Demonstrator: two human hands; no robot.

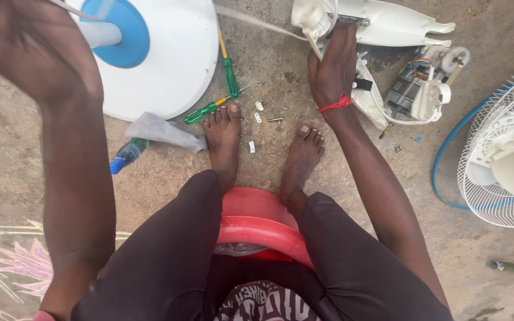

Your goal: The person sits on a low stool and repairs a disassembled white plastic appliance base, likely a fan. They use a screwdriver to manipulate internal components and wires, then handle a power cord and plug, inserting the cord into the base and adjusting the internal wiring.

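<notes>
My left hand (pixel 28 44) is at the top left, closed around the pale pole (pixel 99 32) of a fan stand that rises from a round white base (pixel 174 65) with a blue collar (pixel 123 30). My right hand (pixel 334 65), with a red thread at the wrist, reaches forward and rests on a white plastic fan housing (pixel 388 24), fingers down on it near a white cable. What the fingers grip is hidden. Beside that hand lies a fan motor (pixel 414 89) with coloured wires.
Two green-handled screwdrivers (pixel 230 77) and several loose screws (pixel 269 116) lie on the concrete by my bare feet. A grey cloth (pixel 162 131) and a small bottle (pixel 127 153) sit left. A white fan grille (pixel 501 154) is at right. I sit on a red stool (pixel 257 226).
</notes>
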